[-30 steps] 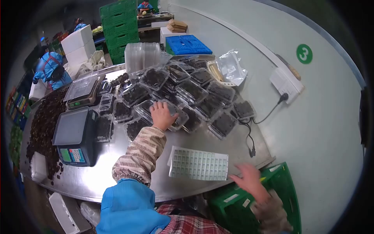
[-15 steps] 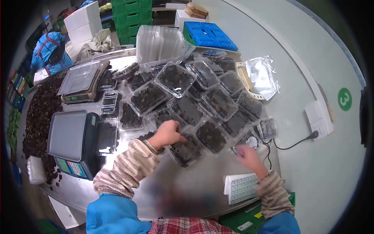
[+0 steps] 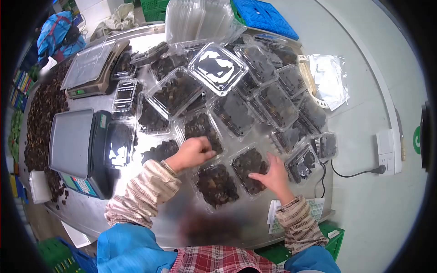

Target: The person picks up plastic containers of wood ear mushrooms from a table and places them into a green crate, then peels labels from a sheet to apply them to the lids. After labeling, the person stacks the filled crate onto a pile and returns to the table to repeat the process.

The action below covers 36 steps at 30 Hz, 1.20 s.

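My left hand (image 3: 195, 152) is over a clear plastic box of dark pieces (image 3: 201, 129), its fingers curled together; what they hold, if anything, is hidden. My right hand (image 3: 271, 175) is spread, thumb and fingers apart, at the right side of another filled box (image 3: 248, 167). Just below my left hand sits a box of dark brown pieces (image 3: 217, 185). Many more filled boxes lie behind, some stacked, among them one with a shiny lid (image 3: 218, 68). A loose-looking dark heap (image 3: 160, 151) is left of my left hand.
Two scales (image 3: 75, 143) stand at the left beside a long pile of dark pieces (image 3: 41, 118). A stack of clear lids or trays (image 3: 195, 22) is at the back. A cable (image 3: 350, 173) runs to the wall socket at right. A person in blue (image 3: 59, 36) is far left.
The view has shifted closer. My right hand has moved left from the small boxes at right to the filled box and spread its fingers. The front boxes now lie farther apart.
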Tool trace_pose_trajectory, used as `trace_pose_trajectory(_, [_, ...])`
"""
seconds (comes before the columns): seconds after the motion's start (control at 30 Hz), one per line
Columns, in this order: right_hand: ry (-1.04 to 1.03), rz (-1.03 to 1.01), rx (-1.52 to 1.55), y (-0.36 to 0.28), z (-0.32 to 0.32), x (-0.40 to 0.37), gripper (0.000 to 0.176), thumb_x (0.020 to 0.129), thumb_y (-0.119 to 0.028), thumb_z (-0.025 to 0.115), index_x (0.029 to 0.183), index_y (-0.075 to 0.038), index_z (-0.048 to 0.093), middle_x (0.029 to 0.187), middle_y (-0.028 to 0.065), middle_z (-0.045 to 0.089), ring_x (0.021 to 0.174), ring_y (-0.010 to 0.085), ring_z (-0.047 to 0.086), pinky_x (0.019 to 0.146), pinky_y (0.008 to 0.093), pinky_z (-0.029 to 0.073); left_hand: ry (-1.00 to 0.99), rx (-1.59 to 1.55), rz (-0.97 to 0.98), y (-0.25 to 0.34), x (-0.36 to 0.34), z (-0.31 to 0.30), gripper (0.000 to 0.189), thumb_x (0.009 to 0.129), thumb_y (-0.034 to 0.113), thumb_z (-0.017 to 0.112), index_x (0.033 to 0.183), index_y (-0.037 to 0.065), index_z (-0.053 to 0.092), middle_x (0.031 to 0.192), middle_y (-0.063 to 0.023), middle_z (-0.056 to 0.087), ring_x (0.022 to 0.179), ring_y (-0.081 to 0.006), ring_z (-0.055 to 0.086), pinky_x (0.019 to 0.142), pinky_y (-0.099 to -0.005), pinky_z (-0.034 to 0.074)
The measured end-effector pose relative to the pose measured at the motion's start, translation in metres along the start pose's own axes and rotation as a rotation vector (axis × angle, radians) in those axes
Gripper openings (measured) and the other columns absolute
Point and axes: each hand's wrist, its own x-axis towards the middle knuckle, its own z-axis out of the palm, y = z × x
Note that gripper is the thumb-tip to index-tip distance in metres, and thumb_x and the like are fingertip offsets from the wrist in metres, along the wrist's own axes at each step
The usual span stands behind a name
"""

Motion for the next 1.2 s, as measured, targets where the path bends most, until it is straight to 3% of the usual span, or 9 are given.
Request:
trace_pose_trajectory(0.13, [-0.076,0.138,0.118,0.014,0.004,-0.002,0.067,0.055,-0.048,0.08,0.093,0.001,0.054,0.083,0.0124,0.056,0.075,0.0266,0.055,0.069,0.0368,0.046,0.53,0.319,0.156,0.006,-0.017,-0.018,0.028,0.075,0.029,0.067,0.084,0.004,0.06,0.094,-0.01,0.058,0.085,-0.0289,0.056,0.074,-0.0373,0.045])
trace_pose_trajectory(0.17, [-0.193,0.284,0.255,0.013,0.0,0.0,0.056,0.057,-0.042,0.081,0.082,0.0,0.054,0.075,0.0086,0.056,0.067,0.0225,0.055,0.063,0.0341,0.046,0.595,0.477,-0.085,-0.001,-0.009,-0.03,0.039,0.073,0.035,0.068,0.09,0.002,0.057,0.092,-0.0125,0.058,0.088,-0.0292,0.055,0.076,-0.0377,0.042])
trace_pose_trajectory(0.37, [-0.166,0.121,1.104,0.035,-0.036,0.004,0.024,0.069,-0.008,0.073,0.081,-0.001,0.053,0.077,0.0032,0.058,0.069,0.015,0.055,0.063,0.0284,0.046,0.264,0.476,-0.332,-0.022,0.014,-0.015,0.066,0.074,0.055,0.061,0.111,0.001,0.052,0.108,-0.0171,0.057,0.099,-0.0327,0.053,0.088,-0.0411,0.038])
trace_pose_trajectory(0.43, [-0.155,0.083,1.434,-0.013,-0.072,0.028,0.036,0.07,-0.002,0.069,0.101,0.004,0.052,0.096,0.0101,0.06,0.086,0.0171,0.058,0.077,0.0286,0.047,0.25,0.381,-0.152,-0.015,0.001,0.003,0.069,0.073,0.054,0.063,0.114,0.001,0.05,0.107,-0.0178,0.057,0.097,-0.0347,0.054,0.089,-0.0418,0.039])
trace_pose_trajectory(0.63, [-0.19,-0.055,0.551,-0.058,-0.038,0.132,0.081,0.058,-0.027,0.083,0.12,0.008,0.043,0.111,0.0166,0.057,0.099,0.0239,0.057,0.09,0.0325,0.042,0.417,0.6,0.266,0.0,-0.036,0.022,0.06,0.072,0.049,0.065,0.111,0.005,0.054,0.105,-0.0133,0.056,0.098,-0.03,0.053,0.087,-0.0413,0.04])
trace_pose_trajectory(0.77, [-0.186,-0.119,0.675,-0.052,-0.01,0.132,0.086,0.054,-0.032,0.085,0.118,0.009,0.045,0.109,0.0175,0.058,0.1,0.026,0.057,0.091,0.0338,0.042,0.67,0.714,-0.273,-0.043,-0.101,-0.021,0.053,0.07,0.047,0.068,0.094,0.001,0.058,0.09,-0.0135,0.06,0.083,-0.0308,0.056,0.074,-0.0404,0.045])
trace_pose_trajectory(0.93, [-0.557,0.156,0.961,-0.043,-0.009,0.1,0.065,0.066,-0.003,0.075,0.122,0.002,0.044,0.109,0.0099,0.058,0.097,0.019,0.058,0.084,0.0304,0.048,0.094,0.221,-0.805,-0.046,-0.138,-0.039,0.075,0.058,0.071,0.064,0.085,0.0,0.065,0.082,-0.0188,0.065,0.079,-0.031,0.064,0.072,-0.0374,0.049])
trace_pose_trajectory(1.07, [-0.434,0.223,0.702,-0.066,-0.02,0.106,0.068,0.063,-0.015,0.08,0.119,0.004,0.048,0.109,0.0126,0.06,0.102,0.0209,0.056,0.09,0.0311,0.042,0.225,-0.092,-0.797,-0.039,-0.155,-0.02,0.057,0.061,0.052,0.075,0.073,-0.003,0.063,0.069,-0.0159,0.063,0.067,-0.0257,0.062,0.063,-0.0341,0.048])
trace_pose_trajectory(1.2, [-0.4,0.109,1.009,-0.068,-0.015,0.124,0.074,0.062,-0.022,0.081,0.119,0.009,0.045,0.108,0.0149,0.06,0.098,0.0213,0.058,0.086,0.0316,0.044,0.702,-1.051,-0.669,-0.024,-0.174,-0.002,0.02,0.072,0.015,0.069,0.073,0.002,0.054,0.064,-0.0043,0.054,0.051,-0.0157,0.049,0.061,-0.0297,0.051])
